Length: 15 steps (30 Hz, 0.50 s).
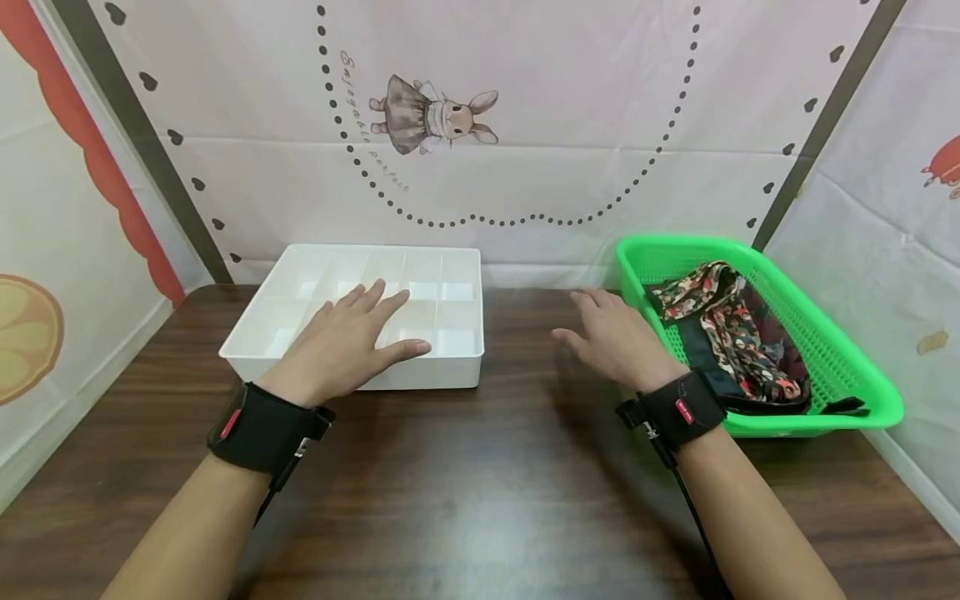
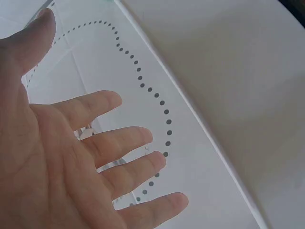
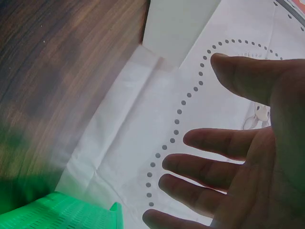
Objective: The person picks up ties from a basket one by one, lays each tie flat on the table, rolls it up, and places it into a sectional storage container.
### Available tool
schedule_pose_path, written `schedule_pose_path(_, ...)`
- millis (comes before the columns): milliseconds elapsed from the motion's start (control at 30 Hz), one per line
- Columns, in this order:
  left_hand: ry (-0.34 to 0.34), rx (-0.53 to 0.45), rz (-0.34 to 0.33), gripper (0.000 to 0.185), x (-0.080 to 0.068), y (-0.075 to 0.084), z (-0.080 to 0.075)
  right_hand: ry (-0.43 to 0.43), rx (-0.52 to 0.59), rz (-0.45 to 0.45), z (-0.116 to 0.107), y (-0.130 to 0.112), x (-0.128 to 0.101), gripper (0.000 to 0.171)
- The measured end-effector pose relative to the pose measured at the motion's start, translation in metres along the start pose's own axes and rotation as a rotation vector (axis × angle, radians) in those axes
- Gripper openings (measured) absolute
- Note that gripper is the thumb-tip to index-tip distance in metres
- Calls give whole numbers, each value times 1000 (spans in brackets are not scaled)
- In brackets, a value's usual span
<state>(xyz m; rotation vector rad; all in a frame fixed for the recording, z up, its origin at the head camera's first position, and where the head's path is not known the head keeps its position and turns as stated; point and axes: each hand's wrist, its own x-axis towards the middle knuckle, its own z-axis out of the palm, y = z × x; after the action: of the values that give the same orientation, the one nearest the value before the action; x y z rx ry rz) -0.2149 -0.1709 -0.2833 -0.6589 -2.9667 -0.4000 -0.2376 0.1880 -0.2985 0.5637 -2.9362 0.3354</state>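
I hold my left hand flat over the white tray at the table's back edge. My right hand, spread and empty, hovers beside the green basket of patterned cloth at the right edge.

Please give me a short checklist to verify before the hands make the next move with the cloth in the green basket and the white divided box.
1. Left hand free, fingers straight, no grip: ok.
2. Right hand free, fingers relaxed: ok.
3. Patterned cloth lies in the green basket, beside the right hand: ok.
4. White divided box upright on the wooden table: ok.
5. Visible box compartments free: ok; those under the left hand: cannot tell.
6. How many cloth pieces are tangled: cannot tell.
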Motion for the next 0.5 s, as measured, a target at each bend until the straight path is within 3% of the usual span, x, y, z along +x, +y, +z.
schedule_pose_path(100, 11, -2, 56, 87, 4, 9, 4, 1, -1, 15, -4, 4, -4, 71)
schedule_pose_path(233, 41, -55, 204, 82, 3, 30, 19, 8, 0, 31, -7, 9, -9, 70)
schedule_pose_path(400, 26, -90, 393, 72, -17, 58, 46, 33, 14, 21, -8, 12, -12, 68)
schedule_pose_path(500, -42, -85, 444, 68, -28, 62, 62, 46, 35, 15, -12, 13, -10, 67)
